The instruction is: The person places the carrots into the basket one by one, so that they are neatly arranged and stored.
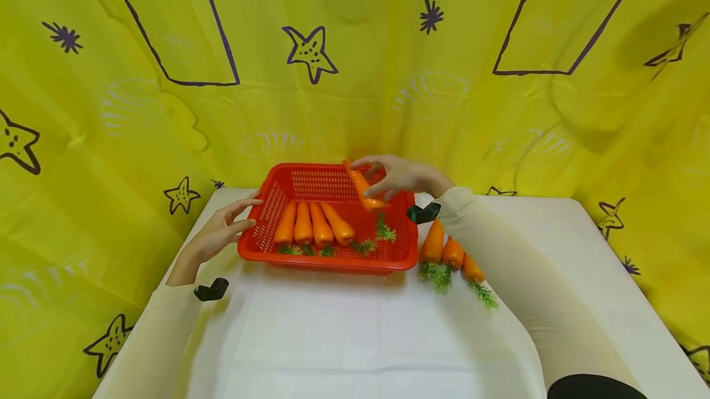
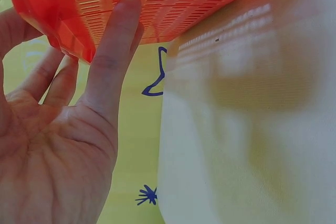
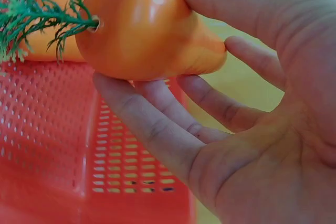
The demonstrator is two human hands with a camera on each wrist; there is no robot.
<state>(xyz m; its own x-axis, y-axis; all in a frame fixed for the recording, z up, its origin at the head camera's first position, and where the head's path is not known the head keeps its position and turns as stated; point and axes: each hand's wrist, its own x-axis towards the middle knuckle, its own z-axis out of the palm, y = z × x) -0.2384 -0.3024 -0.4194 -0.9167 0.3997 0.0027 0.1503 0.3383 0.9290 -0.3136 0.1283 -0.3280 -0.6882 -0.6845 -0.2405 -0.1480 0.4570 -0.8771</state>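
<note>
The right hand (image 1: 403,176) pinches an orange carrot (image 1: 358,182) over the right part of a red basket (image 1: 333,263) containing four other carrots (image 1: 303,226); the left hand (image 1: 218,230), fingers spread, touches the basket's left end.

In the head view, a red perforated basket (image 1: 333,263) sits mid-frame, its left side touched by the left hand (image 1: 216,232). Over its right half, the right hand (image 1: 402,176) holds a glossy orange carrot (image 1: 359,182) aslant (leafy green end toward the frame's bottom). Four carrots (image 1: 320,226) lie side by side in its left half.
</note>
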